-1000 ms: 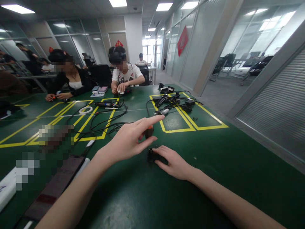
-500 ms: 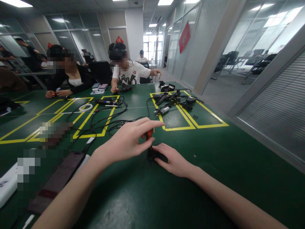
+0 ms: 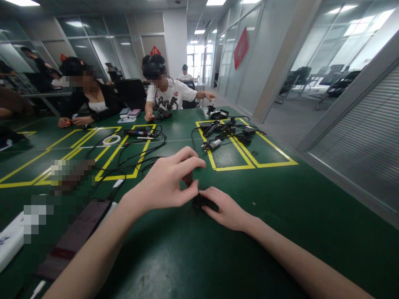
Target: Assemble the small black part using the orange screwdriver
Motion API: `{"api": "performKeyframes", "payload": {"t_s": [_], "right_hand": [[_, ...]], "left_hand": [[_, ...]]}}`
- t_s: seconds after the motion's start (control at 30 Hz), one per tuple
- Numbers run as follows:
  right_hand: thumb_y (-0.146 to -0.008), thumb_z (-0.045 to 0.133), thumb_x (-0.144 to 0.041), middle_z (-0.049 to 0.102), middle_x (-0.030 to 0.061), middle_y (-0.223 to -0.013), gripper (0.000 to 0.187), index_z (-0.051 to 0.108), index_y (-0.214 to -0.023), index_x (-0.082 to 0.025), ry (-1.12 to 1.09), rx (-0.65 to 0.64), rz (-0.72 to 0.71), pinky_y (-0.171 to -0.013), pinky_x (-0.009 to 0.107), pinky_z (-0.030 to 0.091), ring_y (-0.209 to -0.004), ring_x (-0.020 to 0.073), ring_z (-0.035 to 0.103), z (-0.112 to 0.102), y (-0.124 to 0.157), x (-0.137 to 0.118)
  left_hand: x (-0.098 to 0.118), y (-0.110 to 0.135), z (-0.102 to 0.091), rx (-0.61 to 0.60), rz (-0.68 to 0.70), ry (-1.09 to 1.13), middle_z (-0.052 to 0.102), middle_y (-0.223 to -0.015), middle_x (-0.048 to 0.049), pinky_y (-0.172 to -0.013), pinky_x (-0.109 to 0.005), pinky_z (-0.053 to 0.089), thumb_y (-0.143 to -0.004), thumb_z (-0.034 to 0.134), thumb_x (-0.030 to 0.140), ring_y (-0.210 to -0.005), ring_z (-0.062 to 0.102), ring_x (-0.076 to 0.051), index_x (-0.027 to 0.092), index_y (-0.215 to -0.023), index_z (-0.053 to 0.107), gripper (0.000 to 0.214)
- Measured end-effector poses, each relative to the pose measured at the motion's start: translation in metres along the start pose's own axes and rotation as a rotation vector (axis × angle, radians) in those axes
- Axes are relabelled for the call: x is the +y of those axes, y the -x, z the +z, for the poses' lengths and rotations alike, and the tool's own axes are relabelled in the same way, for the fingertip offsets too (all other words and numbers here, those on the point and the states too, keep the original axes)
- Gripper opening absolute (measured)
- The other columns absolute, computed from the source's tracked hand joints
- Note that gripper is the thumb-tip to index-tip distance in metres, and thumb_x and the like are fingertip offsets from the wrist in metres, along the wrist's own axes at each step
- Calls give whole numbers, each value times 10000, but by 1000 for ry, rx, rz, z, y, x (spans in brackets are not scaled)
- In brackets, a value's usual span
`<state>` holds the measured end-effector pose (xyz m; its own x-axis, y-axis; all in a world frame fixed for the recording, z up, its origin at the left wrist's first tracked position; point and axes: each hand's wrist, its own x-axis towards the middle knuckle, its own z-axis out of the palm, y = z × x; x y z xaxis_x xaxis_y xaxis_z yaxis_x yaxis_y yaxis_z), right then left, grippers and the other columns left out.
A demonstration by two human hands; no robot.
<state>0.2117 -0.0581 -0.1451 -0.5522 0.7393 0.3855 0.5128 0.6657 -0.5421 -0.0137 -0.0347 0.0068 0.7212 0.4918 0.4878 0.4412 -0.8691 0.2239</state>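
Note:
My left hand (image 3: 170, 178) is curled around a small red-and-dark screwdriver (image 3: 188, 179), mostly hidden behind the thumb and fingers. Its index finger and thumb tip are apart. Just below the left thumb, a small black part (image 3: 198, 201) rests on the green table (image 3: 149, 257). The fingers and thumb of my right hand (image 3: 226, 209) pinch this part from the right and hold it down. The exact kind of the black part cannot be made out. Where the screwdriver's tip is, the left hand hides.
Black cables and tools (image 3: 218, 131) lie inside yellow tape frames ahead. A roll of white tape (image 3: 111, 140) and more cords are left of them. A dark phone-like slab (image 3: 77, 232) and a white power strip (image 3: 18, 236) flank my left forearm. Two people (image 3: 170, 93) sit opposite.
The fingers of my left hand have bent inward, and the screwdriver has tilted and turned in them. My right hand stays in place. The person opposite has moved an outstretched hand slightly right.

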Motion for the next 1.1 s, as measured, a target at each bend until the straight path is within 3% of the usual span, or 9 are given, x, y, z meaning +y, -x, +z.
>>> {"api": "performKeyframes", "payload": {"t_s": [0.1,0.2,0.3,0.4,0.57,0.73,0.9,1.1], "right_hand": [[-920,627,-123,726,142,-1199,428,607,-1344,-185,8,-3,-5,-969,482,579,-1099,279,668,0,-1,-1],[-917,624,-119,726,134,-1200,423,605,-1333,-191,10,6,-3,-972,482,582,-1098,277,670,0,-1,-2],[-917,619,-117,726,143,-1200,403,606,-1315,-175,17,7,2,-974,483,584,-1102,279,672,1,-1,-2],[-919,619,-121,725,162,-1199,390,605,-1308,-148,21,3,-5,-972,488,585,-1105,285,671,1,-1,-2],[-922,622,-133,718,145,-1224,441,586,-1358,-184,19,-9,-8,-979,490,580,-1107,282,667,-1,2,-3],[-931,612,-142,716,150,-1223,438,584,-1367,-172,13,-13,0,-990,486,575,-1117,279,665,-2,3,-2],[-917,623,-135,720,160,-1218,433,600,-1349,-162,8,-4,3,-991,492,573,-1127,285,665,-1,2,-1],[-928,621,-152,722,164,-1207,400,604,-1328,-159,17,-4,10,-975,498,577,-1119,287,663,-1,1,-3]], "left_hand": [[1,1,0,-18,6,68,606,-1189,-91,-700,-231,516,-830,597,124,-866,653,-141,181,-1187,637,364],[-1,1,3,-20,14,67,653,-1154,-77,-732,-231,517,-917,535,105,-922,668,-150,189,-1188,645,305],[-3,2,3,0,8,47,700,-1109,-63,-682,-214,495,-974,543,161,-865,679,-137,193,-1195,652,248],[-3,2,0,-20,-2,52,707,-1005,-36,-653,-213,481,-925,591,159,-764,662,-119,184,-1173,659,258],[0,1,-6,-66,-33,67,685,-1063,-56,-781,-253,523,-866,546,96,-875,672,-154,185,-1173,667,341],[-1,2,-4,-41,-59,67,681,-1091,-69,-685,-222,503,-964,526,172,-853,665,-144,191,-1176,670,257],[0,2,-7,-76,-46,65,696,-1064,-52,-768,-255,526,-860,565,114,-845,679,-151,184,-1199,663,360],[-2,1,-2,-33,-62,95,724,-939,-30,-677,-214,482,-956,566,177,-775,671,-129,191,-1166,680,239]]}}
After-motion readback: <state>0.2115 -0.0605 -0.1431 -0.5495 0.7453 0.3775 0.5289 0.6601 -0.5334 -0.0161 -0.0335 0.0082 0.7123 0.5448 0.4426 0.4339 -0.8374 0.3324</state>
